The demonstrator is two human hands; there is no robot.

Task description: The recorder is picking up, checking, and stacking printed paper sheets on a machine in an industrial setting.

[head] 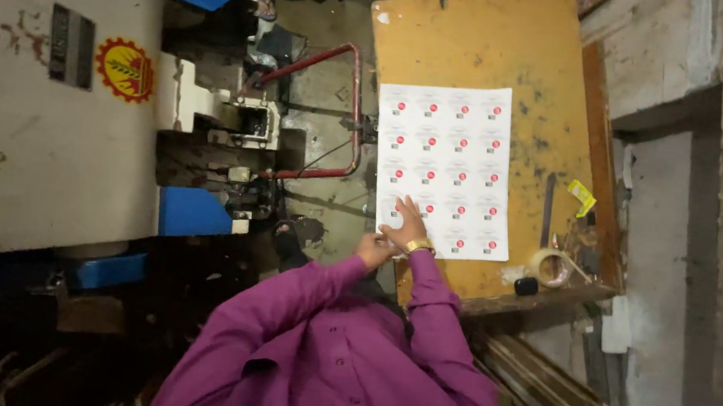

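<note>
A white printed sheet with rows of small labels, each with a red dot, lies on a worn orange table. My right hand, with a gold watch on the wrist, rests flat on the sheet's near left part, fingers spread. My left hand is curled at the sheet's near left corner by the table edge and seems to pinch that corner. Both arms are in purple sleeves.
A big cream and blue machine with a red tube frame stands left of the table. A tape roll, a small black object, a dark blade and a yellow scrap lie near the table's right edge. A concrete wall is at right.
</note>
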